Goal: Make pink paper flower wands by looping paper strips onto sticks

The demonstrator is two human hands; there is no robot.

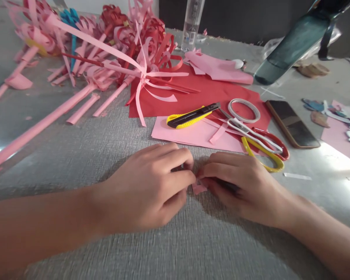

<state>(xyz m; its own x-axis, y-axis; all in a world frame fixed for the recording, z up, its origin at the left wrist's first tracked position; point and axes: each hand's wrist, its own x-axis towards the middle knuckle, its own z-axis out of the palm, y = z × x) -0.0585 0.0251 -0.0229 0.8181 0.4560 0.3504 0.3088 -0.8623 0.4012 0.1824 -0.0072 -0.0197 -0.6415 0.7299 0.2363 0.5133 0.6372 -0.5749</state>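
Observation:
Both my hands rest low on the grey table [76, 155], fingertips meeting. My left hand [151, 186] and my right hand [239, 186] pinch a small pink paper piece [198, 188] between them; most of it is hidden under the fingers. Just beyond lie a pink paper sheet [192, 136], a yellow-and-black utility knife [192, 116], scissors [259, 142] with red and yellow handles, and a roll of tape [244, 110] on a red paper sheet [198, 97].
A pile of pink, red and blue paper flowers with long rolled stems [99, 50] fills the far left. A phone [291, 122] lies at right, paper cut-outs [338, 116] beyond it. A clear bottle [192, 23] and a dark green object [294, 42] stand at the back.

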